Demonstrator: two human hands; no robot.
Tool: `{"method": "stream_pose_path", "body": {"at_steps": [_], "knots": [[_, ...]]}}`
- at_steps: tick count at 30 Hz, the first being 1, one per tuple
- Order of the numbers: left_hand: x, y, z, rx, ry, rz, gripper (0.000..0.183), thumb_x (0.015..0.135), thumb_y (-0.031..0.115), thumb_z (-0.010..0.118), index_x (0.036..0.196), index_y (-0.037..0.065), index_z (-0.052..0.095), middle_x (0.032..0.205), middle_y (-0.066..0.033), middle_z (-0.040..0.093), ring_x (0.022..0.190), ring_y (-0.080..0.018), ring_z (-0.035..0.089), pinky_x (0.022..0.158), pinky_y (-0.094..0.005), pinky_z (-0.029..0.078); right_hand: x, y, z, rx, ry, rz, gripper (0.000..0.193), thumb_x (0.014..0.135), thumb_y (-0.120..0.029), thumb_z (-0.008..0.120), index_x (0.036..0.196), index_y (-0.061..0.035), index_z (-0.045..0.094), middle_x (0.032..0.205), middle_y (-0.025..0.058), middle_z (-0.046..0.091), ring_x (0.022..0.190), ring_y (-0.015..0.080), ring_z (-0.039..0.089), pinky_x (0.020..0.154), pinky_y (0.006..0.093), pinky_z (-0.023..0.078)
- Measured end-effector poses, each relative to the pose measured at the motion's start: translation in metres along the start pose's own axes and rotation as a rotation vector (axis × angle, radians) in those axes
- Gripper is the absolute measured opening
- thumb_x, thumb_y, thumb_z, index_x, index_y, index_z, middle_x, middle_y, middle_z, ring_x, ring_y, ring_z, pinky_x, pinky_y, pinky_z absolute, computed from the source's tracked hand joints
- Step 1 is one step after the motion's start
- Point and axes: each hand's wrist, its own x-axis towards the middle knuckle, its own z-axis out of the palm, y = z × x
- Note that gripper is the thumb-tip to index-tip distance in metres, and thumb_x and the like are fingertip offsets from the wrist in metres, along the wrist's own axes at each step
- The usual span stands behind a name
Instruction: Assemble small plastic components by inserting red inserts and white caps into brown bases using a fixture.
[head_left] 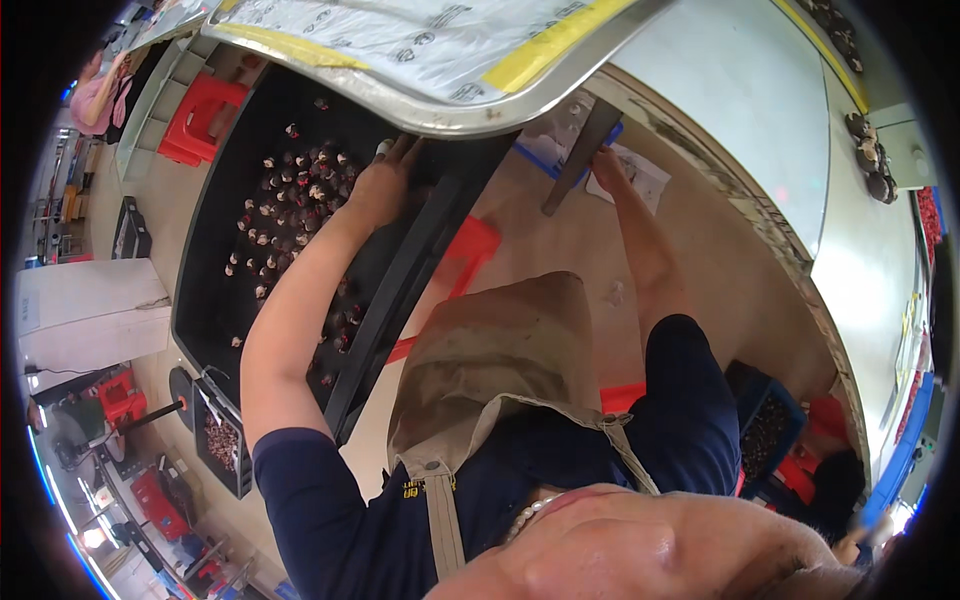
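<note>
Over the right part of a deep black tray (215,220), my left hand (382,188) reaches forward with its fingers stretched out and apart. A pale cover shows on one fingertip. Small dark round pieces with white and red parts (300,195) lie scattered in the tray, left of that hand. Lower down to the right, my right hand (607,170) is beside a dark upright bar (582,155), near a blue-edged bin (540,155) and a white printed sheet (640,178). Its fingers are largely hidden, so I cannot tell whether it grips the bar.
A metal tray (440,125) lined with printed white film and yellow tape juts over the black tray's far end. To the right runs a pale worktop (745,120) with a worn edge. Red stools (205,118), a crate of small parts (222,440) and another person (95,100) are around.
</note>
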Motion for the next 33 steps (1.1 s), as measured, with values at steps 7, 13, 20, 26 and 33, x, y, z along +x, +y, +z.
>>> {"method": "stream_pose_path", "body": {"at_steps": [7, 13, 20, 26, 33], "knots": [[0.000, 0.002, -0.006, 0.000, -0.056, -0.024, 0.078, 0.071, 0.034, 0.072, 0.136, 0.009, 0.036, 0.138, -0.0217, 0.035, 0.114, -0.0425, 0.047, 0.094, -0.0417, 0.044, 0.053, 0.008, 0.029, 0.460, -0.309, -0.024, 0.031, 0.090, -0.037, 0.055, 0.082, -0.0068, 0.055, 0.076, 0.0031, 0.054, 0.067, 0.0135, 0.049, 0.063, 0.0282, 0.042], [-0.004, 0.004, -0.002, -0.038, -0.043, -0.015, 0.078, 0.073, 0.034, 0.071, 0.137, 0.008, 0.035, 0.141, -0.0209, 0.032, 0.121, -0.0430, 0.041, 0.098, -0.0423, 0.040, 0.107, 0.021, 0.040, 0.175, -0.310, -0.164, 0.031, 0.089, -0.037, 0.056, 0.087, -0.0062, 0.056, 0.079, 0.0045, 0.057, 0.066, 0.0145, 0.054, 0.060, 0.0282, 0.045], [-0.006, 0.005, 0.000, -0.040, 0.060, 0.033, 0.056, 0.073, 0.040, 0.069, 0.111, 0.000, 0.057, 0.109, -0.0222, 0.057, 0.105, -0.0373, 0.053, 0.090, -0.0416, 0.044, 0.137, 0.047, 0.069, 0.026, -0.312, -0.100, 0.027, 0.090, -0.032, 0.054, 0.085, -0.0066, 0.059, 0.077, 0.0055, 0.059, 0.063, 0.0157, 0.056, 0.058, 0.0298, 0.047], [0.002, 0.018, -0.010, -0.129, 0.052, 0.179, 0.071, 0.072, 0.007, 0.061, 0.138, 0.013, 0.033, 0.141, -0.0187, 0.033, 0.120, -0.0401, 0.043, 0.098, -0.0437, 0.041, 0.126, 0.089, 0.038, -0.067, -0.244, -0.042, 0.025, 0.091, -0.029, 0.052, 0.084, -0.0068, 0.061, 0.076, 0.0062, 0.061, 0.060, 0.0166, 0.057, 0.056, 0.0310, 0.048], [0.003, 0.023, -0.016, -0.023, -0.089, -0.020, 0.068, 0.074, 0.001, 0.056, 0.137, 0.012, 0.034, 0.141, -0.0187, 0.033, 0.118, -0.0384, 0.045, 0.098, -0.0423, 0.042, 0.075, 0.079, 0.033, 0.088, -0.291, 0.061, 0.025, 0.091, -0.030, 0.054, 0.087, -0.0063, 0.059, 0.079, 0.0058, 0.060, 0.063, 0.0159, 0.057, 0.057, 0.0295, 0.048]]}}
